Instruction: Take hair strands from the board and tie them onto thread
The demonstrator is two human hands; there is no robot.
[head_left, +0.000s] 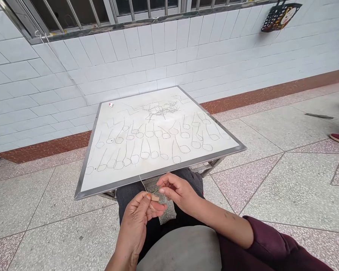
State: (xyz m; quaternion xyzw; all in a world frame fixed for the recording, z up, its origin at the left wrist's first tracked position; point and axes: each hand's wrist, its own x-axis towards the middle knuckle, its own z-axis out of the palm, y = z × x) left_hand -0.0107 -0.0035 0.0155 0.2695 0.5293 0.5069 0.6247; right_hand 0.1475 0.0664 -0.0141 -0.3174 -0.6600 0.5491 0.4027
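Pale strand (142,182) — perhaps wire — in left hand (137,214)

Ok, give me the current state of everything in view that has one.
Left grip: pinched on the small tan block
Right grip: closed, apparently on thin wire
Looped wires: laid in rows
Wire pile: tangled
Table: standing upright
Basket: hanging
Window: barred; open or shut unclear
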